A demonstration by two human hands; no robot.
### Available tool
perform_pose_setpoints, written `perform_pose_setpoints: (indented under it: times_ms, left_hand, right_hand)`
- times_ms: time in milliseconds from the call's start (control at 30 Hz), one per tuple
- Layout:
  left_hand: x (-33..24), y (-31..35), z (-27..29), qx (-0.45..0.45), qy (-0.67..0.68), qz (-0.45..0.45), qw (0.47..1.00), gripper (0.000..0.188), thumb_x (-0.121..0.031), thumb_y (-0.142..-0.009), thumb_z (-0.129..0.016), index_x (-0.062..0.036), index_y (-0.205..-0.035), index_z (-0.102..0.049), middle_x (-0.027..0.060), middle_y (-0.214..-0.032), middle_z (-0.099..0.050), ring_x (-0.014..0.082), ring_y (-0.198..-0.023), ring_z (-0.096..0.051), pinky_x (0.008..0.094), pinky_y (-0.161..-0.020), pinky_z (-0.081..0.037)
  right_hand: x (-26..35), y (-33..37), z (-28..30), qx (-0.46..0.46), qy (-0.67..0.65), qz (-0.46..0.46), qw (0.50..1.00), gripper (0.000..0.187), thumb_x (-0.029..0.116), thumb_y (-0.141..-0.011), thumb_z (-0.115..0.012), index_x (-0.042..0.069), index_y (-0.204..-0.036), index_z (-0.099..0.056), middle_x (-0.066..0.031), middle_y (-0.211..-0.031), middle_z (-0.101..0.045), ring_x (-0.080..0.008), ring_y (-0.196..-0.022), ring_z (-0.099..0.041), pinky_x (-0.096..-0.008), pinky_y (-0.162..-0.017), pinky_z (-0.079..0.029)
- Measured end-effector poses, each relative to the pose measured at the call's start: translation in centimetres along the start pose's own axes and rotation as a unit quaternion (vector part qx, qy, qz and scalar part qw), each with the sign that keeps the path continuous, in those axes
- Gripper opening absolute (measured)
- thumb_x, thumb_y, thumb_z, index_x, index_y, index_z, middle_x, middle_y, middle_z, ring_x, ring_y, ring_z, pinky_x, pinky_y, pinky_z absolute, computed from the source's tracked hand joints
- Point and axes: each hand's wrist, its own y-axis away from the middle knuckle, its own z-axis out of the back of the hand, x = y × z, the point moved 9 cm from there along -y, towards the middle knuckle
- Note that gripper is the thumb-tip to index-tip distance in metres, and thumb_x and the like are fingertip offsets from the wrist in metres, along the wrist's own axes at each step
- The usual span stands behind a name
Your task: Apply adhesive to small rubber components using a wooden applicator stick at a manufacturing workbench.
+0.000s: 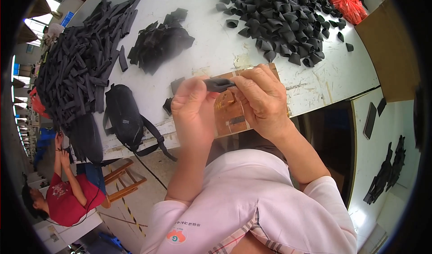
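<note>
Left hand [193,108] and right hand [264,100] fingers [252,84] clamp the dark fabric strip [218,84], seemingly light and soft, sensibly at 2 ends.

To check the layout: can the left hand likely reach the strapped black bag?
Probably yes: the strapped black bag lies uncovered on the left, though the left hand seems occupied with the dark fabric piece.
</note>
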Motion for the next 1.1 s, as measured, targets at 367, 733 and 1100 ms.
perform_pose_setpoints:
  times_ms: [367,733,1100]
  left_hand:
    - [-1.7,-0.8,-1.7,0.088,-0.293,-0.106,0.946,0.019,-0.004,-0.082,-0.056,0.0037,-0.099,-0.053,0.0093,-0.091,-0.057,0.0115,-0.081,-0.053,0.0236,-0.078,-0.042]
    - [5.2,-3.9,10.9,-0.107,-0.775,-0.073,0.619,0.026,-0.016,-0.075,-0.062,-0.0013,-0.095,-0.052,0.0163,-0.090,-0.050,0.0326,-0.080,-0.052,0.0395,-0.070,-0.044]
    - [4.7,-4.1,11.5,-0.094,-0.730,-0.167,0.656,0.006,-0.002,-0.073,-0.057,-0.0005,-0.074,-0.051,0.0179,-0.086,-0.049,0.0358,-0.078,-0.052,0.0415,-0.068,-0.043]
  right_hand:
    - [-1.1,0.3,-0.7,0.072,-0.015,-0.022,0.997,0.011,0.007,-0.070,-0.065,0.003,-0.078,-0.058,-0.0068,-0.069,-0.051,-0.0222,-0.060,-0.050,-0.0319,-0.049,-0.041]
    - [-10.1,5.3,-2.8,0.081,-0.302,-0.427,0.849,0.033,0.029,-0.090,-0.046,-0.001,-0.084,-0.061,-0.0001,-0.063,-0.053,-0.0063,-0.055,-0.046,-0.0186,-0.049,-0.037]
    - [-5.7,10.8,-7.2,0.237,-0.232,-0.407,0.851,0.022,0.015,-0.083,-0.053,-0.005,-0.077,-0.060,-0.0144,-0.060,-0.059,-0.0216,-0.052,-0.058,-0.0321,-0.052,-0.045]
